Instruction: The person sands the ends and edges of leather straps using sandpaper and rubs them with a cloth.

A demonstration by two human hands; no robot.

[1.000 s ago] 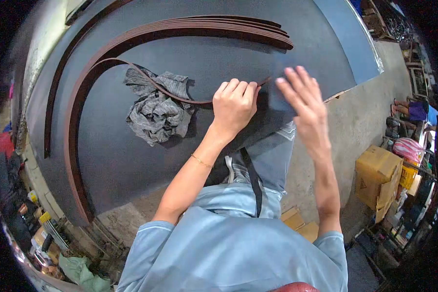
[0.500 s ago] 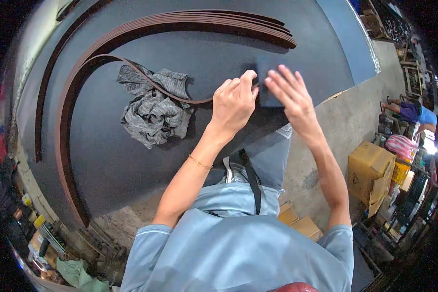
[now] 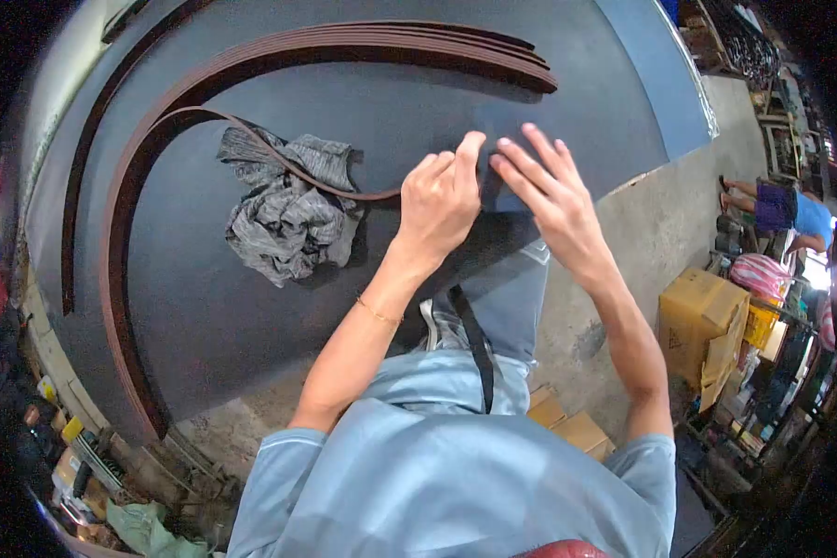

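Observation:
My left hand (image 3: 440,200) is closed around the end part of a thin brown strip (image 3: 339,192). That strip curls away from a bundle of similar strips (image 3: 251,56), which bends in a wide arc over the dark table (image 3: 242,344). Just to the right, my right hand (image 3: 558,205) has its fingers stretched out and a little apart, close to the left fingertips. Whether it touches the strip's end is hard to see. Below its fingers lies a bluish patch I cannot identify. A crumpled grey cloth (image 3: 293,228) sits under the strip's curve.
Another dark strip (image 3: 79,200) lies along the table's far left. A light blue sheet (image 3: 646,79) covers the right end. On the floor at right stands a cardboard box (image 3: 702,325) beside cluttered shelves. Further back is another person (image 3: 790,209). More cartons (image 3: 567,423) are near my body.
My right hand has shifted slightly left, with its fingers a bit more spread. The left hand keeps its hold on the strip. The whole view has moved slightly.

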